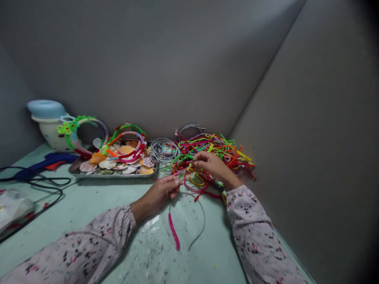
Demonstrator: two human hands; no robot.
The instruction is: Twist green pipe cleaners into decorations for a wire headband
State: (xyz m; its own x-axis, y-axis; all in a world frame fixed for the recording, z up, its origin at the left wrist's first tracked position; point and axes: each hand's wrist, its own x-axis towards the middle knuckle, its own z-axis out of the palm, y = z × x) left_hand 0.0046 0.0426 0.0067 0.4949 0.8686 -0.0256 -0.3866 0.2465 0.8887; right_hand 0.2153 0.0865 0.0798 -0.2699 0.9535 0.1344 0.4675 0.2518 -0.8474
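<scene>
My left hand (166, 191) is closed around the top of a thin grey wire headband (204, 221), whose two ends point down toward me. Fuzzy pink pipe cleaner (174, 232) covers the lower part of the headband's left arm; the right arm is bare wire. Thumb and forefinger pinched, my right hand (213, 165) is at the front of a tangled heap of colourful pipe cleaners (219, 144). The pinch appears to be on a pipe cleaner, though its tip is hard to make out among the strands. A thin pink strand lies between both hands.
Left of the heap are coiled grey wires (164, 152) and a metal tray (112, 176) of seashells with wrapped headbands on top. Farther left stand a blue-lidded container (49, 126), a dark blue tool (44, 163) with a black cable, and a clear plastic bag (13, 209). Grey panels rise behind and right.
</scene>
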